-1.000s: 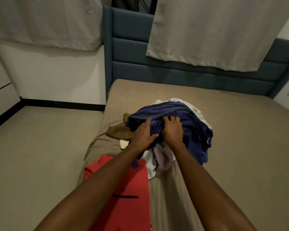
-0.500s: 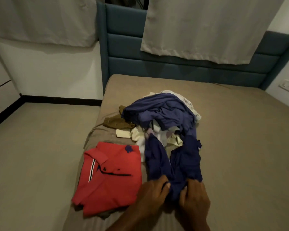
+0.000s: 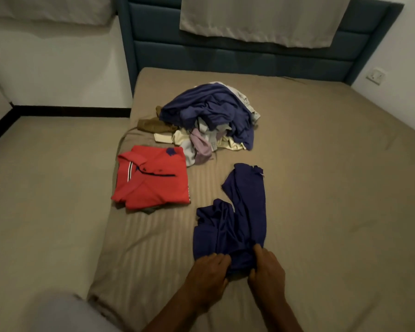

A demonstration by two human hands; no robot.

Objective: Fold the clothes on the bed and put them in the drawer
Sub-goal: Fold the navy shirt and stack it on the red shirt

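A dark blue garment lies crumpled and stretched out on the tan bed, near the front edge. My left hand and my right hand both grip its near end, side by side. A folded red polo shirt lies flat to the left of it. Farther back sits a pile of unfolded clothes, with a blue-purple garment on top and white, lilac, cream and brown pieces under it.
A teal padded headboard stands behind the bed with a pale curtain hanging over it. The floor runs along the bed's left side. A wall socket is at the right.
Both hands gripped the dark blue garment in the pile, then pulled it toward me. It now lies apart from the pile, near the bed's front. The camera tilted down.
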